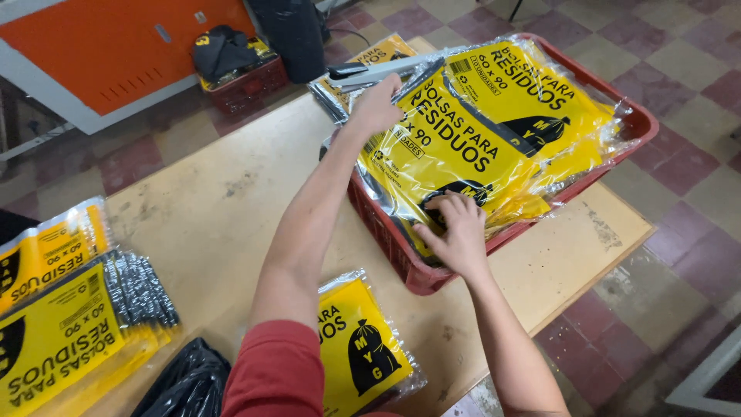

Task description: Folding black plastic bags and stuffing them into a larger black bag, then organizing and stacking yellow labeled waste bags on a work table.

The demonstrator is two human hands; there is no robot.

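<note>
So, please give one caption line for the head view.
Both hands press yellow packets in a red crate.

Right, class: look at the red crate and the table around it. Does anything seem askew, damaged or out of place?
Yes. The yellow packets overfill the red crate, lying slanted and spilling past its far rim. The left hand and right hand press on them. The wooden table is scuffed and stained.

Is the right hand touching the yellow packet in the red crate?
Touching. In the head view the right hand lies flat on the top yellow packet in the red crate, with no gap under its fingers.
</note>
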